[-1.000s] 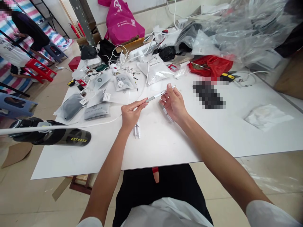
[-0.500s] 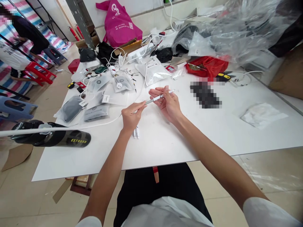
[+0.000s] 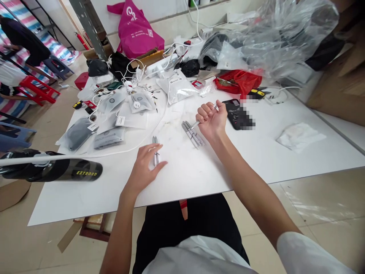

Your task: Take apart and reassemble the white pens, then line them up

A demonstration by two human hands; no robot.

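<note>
My right hand (image 3: 211,121) is curled into a fist around a slim white and grey pen (image 3: 197,123) whose tip points down-left toward a small pile of similar pens (image 3: 191,133) on the white table (image 3: 199,167). My left hand (image 3: 145,164) rests lower on the table with fingers spread, its fingertips touching a pair of white pens (image 3: 155,152) lying side by side.
Packaged accessories in grey pouches (image 3: 110,137), white cables and a power strip (image 3: 156,66) crowd the far left. A black phone (image 3: 234,112), red bag (image 3: 239,80), clear plastic sheeting (image 3: 273,34), a white cloth (image 3: 299,136) and a black bottle (image 3: 57,171) sit around. Another person stands at the far left.
My left hand let go of the pen and dropped to the pair of white pens. My right hand closed round the pen and now holds it alone. The view shifted slightly.
</note>
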